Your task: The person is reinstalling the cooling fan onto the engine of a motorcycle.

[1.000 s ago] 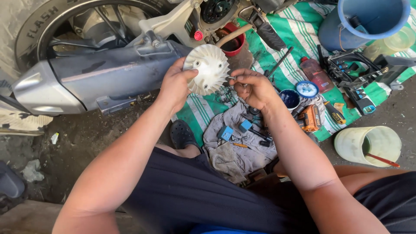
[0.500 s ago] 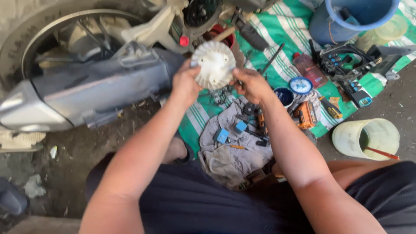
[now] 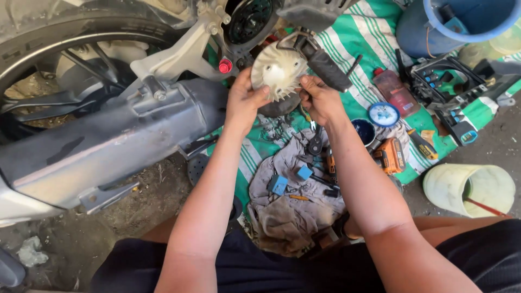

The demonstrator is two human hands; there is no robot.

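While both hands lift it, white fan [image 3: 278,72] sits just near of the engine opening [image 3: 249,20]. Left hand [image 3: 245,100] grips its left rim, right hand [image 3: 320,99] clasps its right. Likely the refit step; next calls for centring it squarely.

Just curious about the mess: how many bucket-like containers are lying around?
2. A blue bucket sits at top right beyond the striped cloth; a pale yellow-green one lies on its side at lower right. Others may lie outside the view.
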